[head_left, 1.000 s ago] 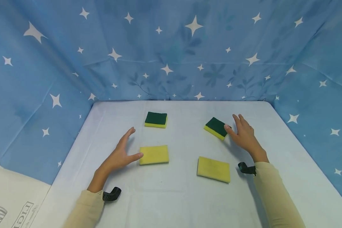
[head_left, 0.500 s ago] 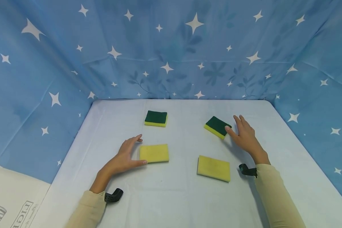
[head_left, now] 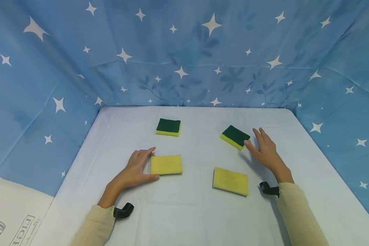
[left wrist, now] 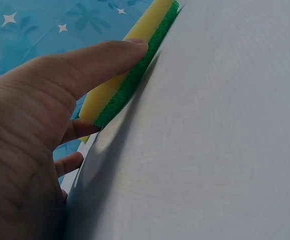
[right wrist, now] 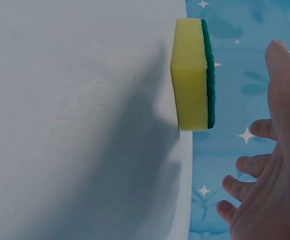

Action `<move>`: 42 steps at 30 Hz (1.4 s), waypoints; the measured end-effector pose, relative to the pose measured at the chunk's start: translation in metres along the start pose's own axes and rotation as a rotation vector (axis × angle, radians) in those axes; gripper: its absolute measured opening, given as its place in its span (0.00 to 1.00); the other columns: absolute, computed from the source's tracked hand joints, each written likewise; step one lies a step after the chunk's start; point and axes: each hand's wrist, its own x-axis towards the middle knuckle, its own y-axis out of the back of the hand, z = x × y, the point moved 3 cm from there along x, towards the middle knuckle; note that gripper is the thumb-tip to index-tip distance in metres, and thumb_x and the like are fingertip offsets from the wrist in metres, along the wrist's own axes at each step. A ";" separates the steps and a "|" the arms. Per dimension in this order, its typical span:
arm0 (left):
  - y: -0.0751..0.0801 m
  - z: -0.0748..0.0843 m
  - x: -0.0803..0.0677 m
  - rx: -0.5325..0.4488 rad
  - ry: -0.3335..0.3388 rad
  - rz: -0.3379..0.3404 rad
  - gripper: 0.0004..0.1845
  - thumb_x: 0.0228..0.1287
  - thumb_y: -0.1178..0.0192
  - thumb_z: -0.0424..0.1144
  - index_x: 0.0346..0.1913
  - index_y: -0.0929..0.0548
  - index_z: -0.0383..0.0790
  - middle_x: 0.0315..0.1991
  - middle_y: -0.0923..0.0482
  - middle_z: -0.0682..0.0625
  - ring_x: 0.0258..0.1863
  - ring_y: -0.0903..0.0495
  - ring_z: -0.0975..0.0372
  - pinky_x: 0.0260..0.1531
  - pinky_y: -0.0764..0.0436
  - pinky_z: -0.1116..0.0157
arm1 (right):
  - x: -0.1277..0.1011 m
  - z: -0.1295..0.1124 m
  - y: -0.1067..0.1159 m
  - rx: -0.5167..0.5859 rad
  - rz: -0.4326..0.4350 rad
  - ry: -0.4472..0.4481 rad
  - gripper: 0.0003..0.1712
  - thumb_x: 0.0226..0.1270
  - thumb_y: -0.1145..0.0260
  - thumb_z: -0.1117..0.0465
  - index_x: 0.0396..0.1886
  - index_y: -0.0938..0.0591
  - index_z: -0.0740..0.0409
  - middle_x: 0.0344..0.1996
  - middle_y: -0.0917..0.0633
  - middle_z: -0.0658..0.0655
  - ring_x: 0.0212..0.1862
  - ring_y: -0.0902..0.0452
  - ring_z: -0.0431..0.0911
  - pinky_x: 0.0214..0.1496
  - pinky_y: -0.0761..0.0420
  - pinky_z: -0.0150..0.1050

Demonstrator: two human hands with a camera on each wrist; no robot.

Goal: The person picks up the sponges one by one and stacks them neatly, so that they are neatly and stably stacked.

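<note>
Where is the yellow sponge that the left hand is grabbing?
In the head view, the yellow sponge lies left of centre on the table, held by the left hand, in front of a green-topped sponge.

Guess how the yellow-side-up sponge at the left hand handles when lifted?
The sponge is probably light and squashy: it looks like foam with a thin scrub layer. Flat and blocky, so unlikely to roll. The left hand pinching its edges should hold without slipping.

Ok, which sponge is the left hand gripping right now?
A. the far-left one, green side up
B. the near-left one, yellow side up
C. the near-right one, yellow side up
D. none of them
B: the left hand has thumb and fingers pinching the near-left yellow-side-up sponge by its edges; the right hand is open by the far-right green-topped sponge.
</note>
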 end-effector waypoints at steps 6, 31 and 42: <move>0.001 0.001 0.000 0.019 0.010 0.002 0.53 0.57 0.23 0.59 0.80 0.33 0.38 0.70 0.29 0.41 0.72 0.37 0.43 0.72 0.42 0.38 | -0.006 -0.002 0.002 -0.008 -0.004 0.004 0.50 0.84 0.44 0.38 0.86 0.48 0.68 0.83 0.55 0.79 0.81 0.59 0.77 0.75 0.55 0.80; 0.000 0.002 -0.001 0.080 -0.002 0.012 0.44 0.58 0.24 0.59 0.71 0.24 0.37 0.72 0.28 0.40 0.80 0.47 0.35 0.76 0.58 0.31 | -0.051 -0.007 0.003 -0.013 0.049 0.105 0.48 0.81 0.35 0.46 0.86 0.45 0.63 0.83 0.50 0.75 0.81 0.55 0.75 0.75 0.54 0.80; 0.000 0.002 -0.001 0.102 0.004 0.019 0.44 0.57 0.24 0.61 0.71 0.23 0.39 0.71 0.28 0.41 0.79 0.45 0.36 0.76 0.58 0.30 | -0.067 -0.020 0.002 0.001 0.074 0.170 0.47 0.79 0.32 0.47 0.85 0.42 0.61 0.83 0.46 0.72 0.80 0.51 0.73 0.74 0.49 0.80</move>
